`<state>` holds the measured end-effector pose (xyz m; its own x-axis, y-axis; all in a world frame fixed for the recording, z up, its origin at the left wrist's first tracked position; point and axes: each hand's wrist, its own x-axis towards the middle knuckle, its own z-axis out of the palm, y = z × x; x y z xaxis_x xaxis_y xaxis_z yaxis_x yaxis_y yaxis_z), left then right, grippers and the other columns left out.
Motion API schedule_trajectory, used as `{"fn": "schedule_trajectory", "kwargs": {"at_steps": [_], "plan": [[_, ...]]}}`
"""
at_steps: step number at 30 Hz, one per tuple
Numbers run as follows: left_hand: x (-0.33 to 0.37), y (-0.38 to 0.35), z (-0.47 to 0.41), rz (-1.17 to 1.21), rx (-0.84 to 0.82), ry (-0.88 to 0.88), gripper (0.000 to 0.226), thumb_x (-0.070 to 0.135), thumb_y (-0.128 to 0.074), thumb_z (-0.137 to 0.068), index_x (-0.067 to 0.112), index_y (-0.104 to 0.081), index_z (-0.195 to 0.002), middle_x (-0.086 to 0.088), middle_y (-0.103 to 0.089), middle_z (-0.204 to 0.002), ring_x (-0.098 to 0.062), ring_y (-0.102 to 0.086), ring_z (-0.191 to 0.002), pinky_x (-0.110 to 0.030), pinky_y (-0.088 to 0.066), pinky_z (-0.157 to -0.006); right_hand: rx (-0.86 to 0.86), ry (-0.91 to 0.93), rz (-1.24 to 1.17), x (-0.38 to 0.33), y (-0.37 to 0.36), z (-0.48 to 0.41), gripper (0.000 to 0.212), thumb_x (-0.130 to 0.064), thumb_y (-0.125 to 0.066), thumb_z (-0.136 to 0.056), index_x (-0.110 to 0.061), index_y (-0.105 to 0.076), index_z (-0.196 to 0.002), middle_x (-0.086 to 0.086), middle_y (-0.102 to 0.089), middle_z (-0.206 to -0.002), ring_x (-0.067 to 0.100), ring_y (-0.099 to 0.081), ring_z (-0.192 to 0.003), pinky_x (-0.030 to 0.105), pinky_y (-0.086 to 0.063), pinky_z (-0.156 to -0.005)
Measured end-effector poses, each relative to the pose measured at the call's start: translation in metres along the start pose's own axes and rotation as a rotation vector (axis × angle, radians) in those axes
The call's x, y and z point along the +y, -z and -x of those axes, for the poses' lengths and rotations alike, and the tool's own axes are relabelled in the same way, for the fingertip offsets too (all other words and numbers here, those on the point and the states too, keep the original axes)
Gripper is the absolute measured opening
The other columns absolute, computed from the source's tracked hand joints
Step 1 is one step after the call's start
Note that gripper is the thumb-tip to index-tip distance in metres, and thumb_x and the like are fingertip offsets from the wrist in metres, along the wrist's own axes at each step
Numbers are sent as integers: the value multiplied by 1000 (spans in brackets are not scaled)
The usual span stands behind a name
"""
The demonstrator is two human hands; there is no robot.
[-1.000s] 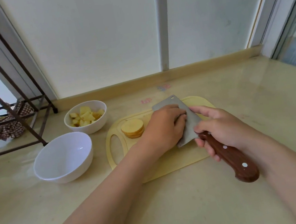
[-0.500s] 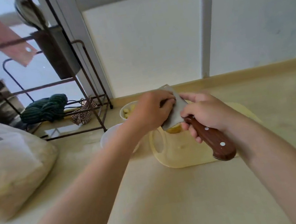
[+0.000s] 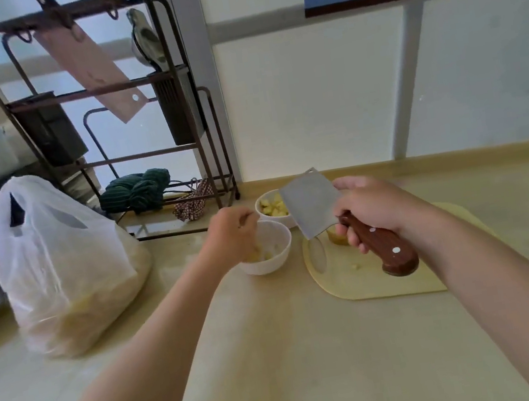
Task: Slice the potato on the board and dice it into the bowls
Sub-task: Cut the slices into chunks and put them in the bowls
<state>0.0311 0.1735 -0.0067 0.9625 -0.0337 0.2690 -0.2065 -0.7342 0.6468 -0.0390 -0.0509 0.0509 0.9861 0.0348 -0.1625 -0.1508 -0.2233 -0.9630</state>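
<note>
KITCHEN WORKTOP: At centre frame I see the left hand [image 3: 232,236] poised over the near bowl [image 3: 266,267], forearm stretched forward from lower left, wrist bent, fingers dipping inside the rim. They are blurred, so I cannot tell whether they hold anything. Pale potato dice [image 3: 270,255] lie in the bottom of that bowl. More dice fill the far bowl [image 3: 283,221] just behind it.

To the right, the right hand [image 3: 373,207] is wrapped around the wooden handle of a cleaver [image 3: 309,207], whose blade is raised clear of the cutting board [image 3: 373,283] and tilted toward upper left, overlapping the far bowl. An uncut potato piece [image 3: 336,239] sits on the board, mostly hidden behind blade and knuckles.

At left a plastic bag [image 3: 58,260] rests on the worktop [image 3: 280,353], with a metal rack [image 3: 208,160] behind it.
</note>
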Motion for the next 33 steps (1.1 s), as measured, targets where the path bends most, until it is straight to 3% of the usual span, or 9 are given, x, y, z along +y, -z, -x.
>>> {"fn": "schedule_trajectory", "kwargs": {"at_steps": [5, 8, 12, 16, 18, 22, 28, 29, 33], "plan": [[22, 2, -2, 36, -7, -15, 23, 21, -48, -100, 11, -69, -94, -8, -68, -79, -17, -51, -60, -26, -40, -55, 82, 23, 21, 3, 33, 13, 49, 4, -48, -96, -33, -49, -129, 13, -61, -59, 19, -53, -38, 25, -45, -37], [38, -5, 5, 43, -16, -34, 22, 20, -50, -98, 16, -71, -105, -2, -71, -85, -16, -59, -69, -26, -47, -63, 116, 37, 24, 11, 60, 27, 50, 2, -48, -95, -34, -52, -129, 11, -61, -60, 19, -53, -39, 26, -45, -39], [77, -27, 34, 97, -35, -188, 17, 17, -58, -94, 19, -70, -106, 10, -68, -90, -4, -63, -82, -12, -47, -71, 229, 19, 36, 40, 99, 44, 58, 2, -48, -94, -37, -51, -137, 10, -62, -60, 19, -53, -39, 27, -45, -38], [93, -70, 67, -135, -278, -251, 26, 22, -61, -93, 19, -66, -118, 4, -65, -107, -12, -61, -96, -28, -50, -89, 312, -54, 35, 82, 127, 54, 67, 2, -48, -93, -32, -48, -149, 11, -62, -60, 20, -53, -39, 27, -45, -39], [90, -90, 75, -241, -338, -222, 30, 20, -55, -94, 20, -63, -123, -1, -62, -111, -18, -56, -105, -28, -47, -89, 324, -80, 21, 99, 135, 56, 67, 3, -47, -92, -32, -48, -150, 11, -62, -59, 21, -52, -39, 27, -44, -40], [91, -109, 78, -312, -275, -189, 20, 10, -46, -90, 12, -66, -87, -7, -62, -90, -26, -52, -94, -28, -38, -69, 321, -103, 45, 119, 139, 56, 72, 3, -44, -93, -33, -41, -155, 14, -63, -62, 23, -53, -40, 28, -45, -40], [101, -127, 73, -232, -175, -110, 25, 5, -44, -90, 9, -68, -85, -5, -60, -77, -27, -49, -82, -32, -38, -67, 267, -84, 86, 126, 127, 53, 69, 1, -41, -93, -39, -44, -150, 16, -62, -67, 23, -54, -41, 26, -45, -41], [104, -133, 71, -199, -164, -95, 26, 4, -44, -90, 10, -69, -88, -3, -61, -78, -27, -50, -82, -30, -37, -67, 253, -81, 98, 126, 125, 52, 70, 0, -41, -93, -40, -43, -150, 14, -63, -66, 22, -55, -41, 26, -44, -41], [117, -155, 63, -83, -148, -9, 36, 11, -47, -95, 14, -64, -126, -5, -66, -119, -24, -59, -111, -24, -43, -90, 177, -78, 165, 127, 113, 45, 77, -1, -41, -89, -38, -38, -155, 9, -66, -62, 23, -59, -43, 26, -44, -42]]}}
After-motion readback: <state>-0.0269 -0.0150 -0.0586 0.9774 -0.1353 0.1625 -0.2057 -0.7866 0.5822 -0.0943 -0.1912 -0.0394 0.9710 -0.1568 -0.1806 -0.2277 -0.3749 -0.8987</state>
